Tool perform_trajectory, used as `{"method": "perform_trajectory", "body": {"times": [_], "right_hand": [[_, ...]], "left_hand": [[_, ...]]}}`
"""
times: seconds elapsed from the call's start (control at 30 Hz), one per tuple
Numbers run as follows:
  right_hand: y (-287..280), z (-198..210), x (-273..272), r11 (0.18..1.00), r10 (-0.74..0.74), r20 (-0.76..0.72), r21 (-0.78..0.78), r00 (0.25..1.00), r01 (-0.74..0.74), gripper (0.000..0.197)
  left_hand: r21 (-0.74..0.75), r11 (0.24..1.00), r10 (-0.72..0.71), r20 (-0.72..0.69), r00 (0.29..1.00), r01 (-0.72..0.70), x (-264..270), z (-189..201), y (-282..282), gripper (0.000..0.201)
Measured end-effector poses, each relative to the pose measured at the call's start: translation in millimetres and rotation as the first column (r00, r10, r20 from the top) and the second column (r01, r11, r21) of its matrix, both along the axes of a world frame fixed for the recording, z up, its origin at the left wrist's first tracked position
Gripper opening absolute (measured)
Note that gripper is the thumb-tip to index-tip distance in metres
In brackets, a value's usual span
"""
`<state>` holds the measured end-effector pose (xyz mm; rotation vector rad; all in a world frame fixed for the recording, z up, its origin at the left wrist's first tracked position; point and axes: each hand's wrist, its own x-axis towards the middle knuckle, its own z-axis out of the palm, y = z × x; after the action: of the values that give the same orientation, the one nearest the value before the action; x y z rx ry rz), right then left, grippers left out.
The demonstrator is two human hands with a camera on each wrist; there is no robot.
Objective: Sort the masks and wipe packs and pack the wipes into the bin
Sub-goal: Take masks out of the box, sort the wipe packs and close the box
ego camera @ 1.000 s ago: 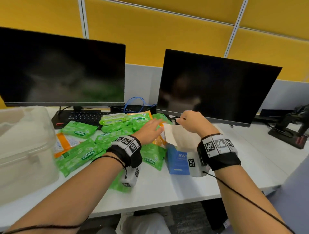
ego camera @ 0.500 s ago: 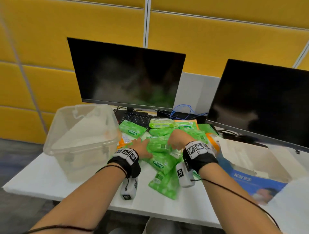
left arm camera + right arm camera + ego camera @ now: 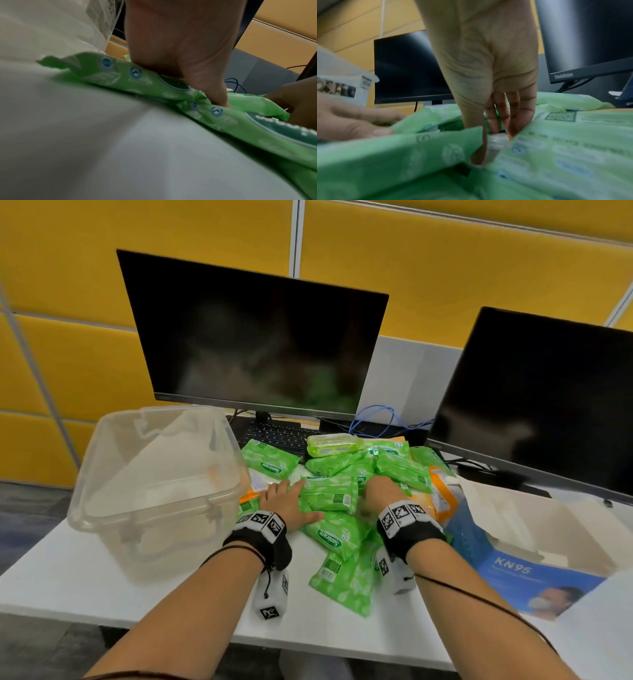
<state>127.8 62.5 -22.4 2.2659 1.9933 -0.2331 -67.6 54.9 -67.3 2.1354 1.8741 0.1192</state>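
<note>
A heap of green wipe packs (image 3: 339, 535) lies mid-desk, with orange-edged packets (image 3: 442, 494) tucked under its sides. My left hand (image 3: 286, 501) lies flat on the heap's left side, fingers straight. Its thumb (image 3: 217, 97) presses down between two green packs (image 3: 140, 79). My right hand (image 3: 383, 491) is on the heap's right side. Its straight fingers (image 3: 505, 119) and thumb reach down into a gap between packs onto a clear-wrapped packet (image 3: 498, 143). One green pack (image 3: 329, 494) sits between the two hands. The clear plastic bin (image 3: 154, 491) stands left of the heap.
An open blue KN95 mask box (image 3: 534, 577) lies at the right. Two dark monitors (image 3: 253, 337), a keyboard (image 3: 277, 436) and blue cables (image 3: 376, 419) stand behind the heap. The desk's front edge (image 3: 308, 642) is close to my forearms.
My right hand left the mask box flap and came down onto the wipe heap. The left hand slid to the heap's left side. The view swung left, bringing the bin fully in.
</note>
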Motion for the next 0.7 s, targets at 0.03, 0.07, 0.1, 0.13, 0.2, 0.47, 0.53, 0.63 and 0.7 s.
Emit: {"method": "perform_trajectory", "body": {"times": [0.03, 0.07, 0.1, 0.13, 0.2, 0.47, 0.53, 0.63, 0.7], "right_hand": [[2, -3, -1, 1.000, 0.008, 0.023, -0.002, 1.000, -0.008, 0.016], [2, -5, -3, 1.000, 0.021, 0.053, -0.005, 0.998, -0.021, 0.016], [4, -5, -3, 0.999, 0.036, 0.087, -0.003, 0.996, -0.036, 0.016], [5, -5, -4, 0.999, 0.050, 0.116, -0.002, 0.992, -0.050, 0.015], [7, -3, -3, 0.996, 0.087, 0.166, 0.008, 0.982, -0.090, 0.009], [8, -2, 2, 0.981, 0.191, 0.150, 0.014, 0.970, -0.195, 0.018], [8, -3, 2, 0.980, 0.194, 0.122, 0.027, 0.973, -0.199, 0.018], [9, -1, 4, 0.980, 0.181, 0.056, 0.073, 0.982, -0.185, 0.005], [8, 4, 9, 0.980, 0.150, -0.015, 0.136, 0.989, -0.146, 0.008]], "left_hand": [[-0.002, 1.000, -0.004, 0.008, 1.000, 0.004, 0, -1, 1, 0.096], [-0.003, 1.000, -0.005, 0.015, 1.000, 0.005, 0, -1, 2, 0.095], [-0.002, 1.000, -0.005, 0.019, 1.000, 0.005, -1, -3, 2, 0.095], [-0.001, 1.000, -0.005, 0.023, 1.000, 0.005, 0, -4, 2, 0.094], [0.009, 1.000, -0.003, 0.016, 1.000, 0.003, 1, -5, 2, 0.093], [-0.029, 0.999, -0.019, -0.007, 1.000, 0.019, 1, -3, 2, 0.087], [-0.031, 0.999, -0.022, -0.010, 1.000, 0.022, 1, -2, 2, 0.087], [-0.037, 0.999, -0.023, -0.011, 1.000, 0.022, 0, -2, 1, 0.087], [-0.026, 0.999, -0.022, -0.009, 1.000, 0.022, 1, -3, 1, 0.087]]}}
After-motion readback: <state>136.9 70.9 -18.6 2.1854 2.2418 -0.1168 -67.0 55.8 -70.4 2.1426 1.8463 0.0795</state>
